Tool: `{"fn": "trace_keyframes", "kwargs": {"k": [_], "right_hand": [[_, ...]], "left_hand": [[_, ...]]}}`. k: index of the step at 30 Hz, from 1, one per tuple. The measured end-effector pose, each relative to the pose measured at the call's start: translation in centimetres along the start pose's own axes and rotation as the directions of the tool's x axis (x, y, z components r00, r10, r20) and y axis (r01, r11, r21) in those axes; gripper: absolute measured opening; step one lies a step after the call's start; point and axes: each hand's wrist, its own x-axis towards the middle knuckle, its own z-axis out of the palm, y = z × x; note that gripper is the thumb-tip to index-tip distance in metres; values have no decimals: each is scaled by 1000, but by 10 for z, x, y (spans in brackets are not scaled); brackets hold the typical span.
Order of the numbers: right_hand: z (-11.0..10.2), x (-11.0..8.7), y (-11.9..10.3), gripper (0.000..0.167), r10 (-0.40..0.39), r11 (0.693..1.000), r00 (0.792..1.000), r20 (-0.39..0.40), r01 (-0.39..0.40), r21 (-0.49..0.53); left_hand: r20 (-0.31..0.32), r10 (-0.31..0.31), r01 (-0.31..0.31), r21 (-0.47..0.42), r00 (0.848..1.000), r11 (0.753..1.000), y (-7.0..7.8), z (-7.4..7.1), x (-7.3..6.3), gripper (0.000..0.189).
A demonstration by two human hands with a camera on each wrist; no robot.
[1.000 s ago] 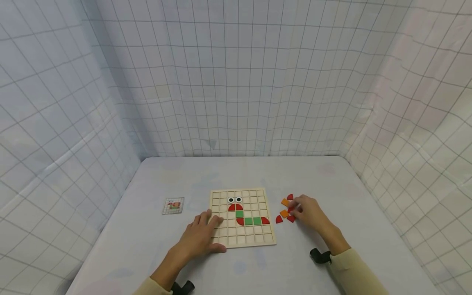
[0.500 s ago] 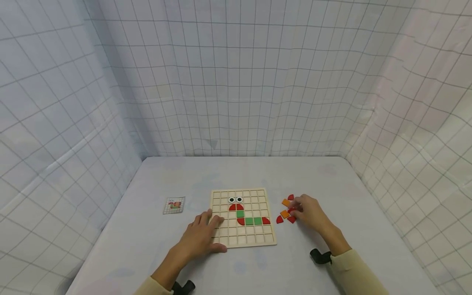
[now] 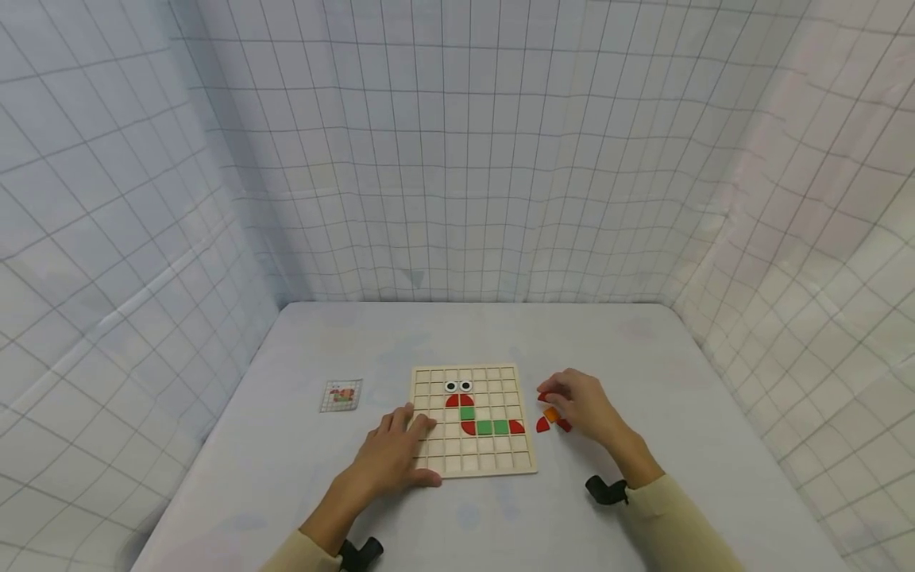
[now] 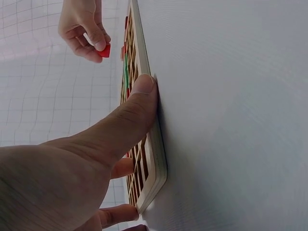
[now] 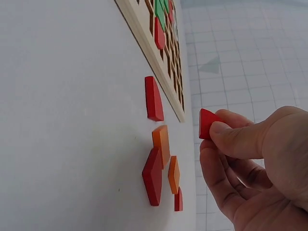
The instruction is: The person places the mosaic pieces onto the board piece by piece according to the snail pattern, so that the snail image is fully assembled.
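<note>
My right hand [image 3: 582, 403] pinches a red quarter-circle tile [image 5: 207, 123] between thumb and fingers, raised off the table just right of the board. The left hand [image 3: 391, 457] rests on the left side of the wooden grid board [image 3: 493, 461], its thumb [image 4: 142, 86] at the front edge. Set in the board are two eye tiles [image 3: 466, 386], red quarter circles [image 3: 516, 427] and green squares [image 3: 484, 427] in a bent line. Below the right hand lie loose tiles: a red one [image 5: 154, 100] closest to the board, orange squares [image 5: 161, 144] and another red one [image 5: 153, 178].
A small picture card [image 3: 341, 396] with a gridded coloured figure lies left of the board. White cloth [image 3: 472, 524] covers the table, and gridded curtains [image 3: 457, 175] enclose its back and sides. Each wrist carries a black mount [image 3: 606, 490].
My right hand has lifted a red quarter-circle tile from the loose pile and moved a little left toward the board. The left hand stays in place on the board.
</note>
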Motion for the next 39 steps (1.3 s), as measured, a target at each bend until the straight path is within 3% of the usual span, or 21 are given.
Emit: {"fn": "trace_keyframes", "kwargs": {"k": [15, 39], "right_hand": [[24, 28, -19, 12, 24, 998, 995, 93, -29, 57], [56, 63, -44, 9, -100, 994, 975, 199, 87, 73]], "left_hand": [[1, -18, 18, -7, 1000, 1000, -1, 4, 2, 92], [-4, -19, 19, -1, 1000, 1000, 4, -1, 0, 92]]}}
